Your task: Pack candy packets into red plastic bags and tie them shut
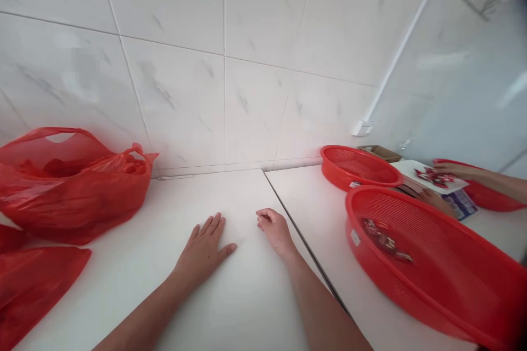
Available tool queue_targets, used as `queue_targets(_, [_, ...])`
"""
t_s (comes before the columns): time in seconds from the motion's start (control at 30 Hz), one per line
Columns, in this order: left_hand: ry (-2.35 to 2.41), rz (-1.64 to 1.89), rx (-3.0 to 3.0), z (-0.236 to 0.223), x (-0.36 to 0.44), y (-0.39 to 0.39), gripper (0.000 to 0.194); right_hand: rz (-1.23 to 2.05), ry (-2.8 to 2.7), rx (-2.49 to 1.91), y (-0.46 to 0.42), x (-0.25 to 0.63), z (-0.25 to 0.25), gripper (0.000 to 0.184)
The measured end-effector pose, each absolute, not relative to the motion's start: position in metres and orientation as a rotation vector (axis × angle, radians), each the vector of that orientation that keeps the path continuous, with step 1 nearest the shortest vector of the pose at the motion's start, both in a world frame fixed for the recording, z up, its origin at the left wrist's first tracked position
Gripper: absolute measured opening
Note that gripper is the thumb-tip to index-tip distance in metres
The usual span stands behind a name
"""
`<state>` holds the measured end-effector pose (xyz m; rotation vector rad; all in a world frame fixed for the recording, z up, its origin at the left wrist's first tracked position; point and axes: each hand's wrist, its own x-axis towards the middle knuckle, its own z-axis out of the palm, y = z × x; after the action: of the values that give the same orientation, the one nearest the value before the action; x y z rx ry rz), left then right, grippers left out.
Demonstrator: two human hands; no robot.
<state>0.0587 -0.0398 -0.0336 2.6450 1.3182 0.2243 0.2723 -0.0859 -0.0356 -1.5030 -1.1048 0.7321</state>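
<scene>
White surface by grey-veined tile wall; white conduit slants down to white box.

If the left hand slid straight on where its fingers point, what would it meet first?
Most likely the tiled wall: the left hand lies palm down on the white tabletop, its fingers angled forward and slightly right, toward that wall. How far off it is, one view cannot settle.
</scene>
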Motion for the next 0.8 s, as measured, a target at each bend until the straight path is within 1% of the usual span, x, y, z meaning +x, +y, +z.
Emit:
queue_targets(0.27, [1.299, 0.273, 2.658, -0.032, 0.058, -0.04, 0.074, 0.666, -1.083, -1.533, -0.138, 0.264, -0.034, 0.022])
queue_targets(0.43, [1.289, 0.322, 2.654, -0.036, 0.057, -0.038, 0.072, 0.663, -1.088, -1.529, -0.14, 0.263, -0.031, 0.021])
queue_targets(0.8, [1.304, 0.365, 2.629, -0.037, 0.06, -0.041, 0.069, 0.667, -1.036, -1.522, -0.138, 0.262, -0.027, 0.025])
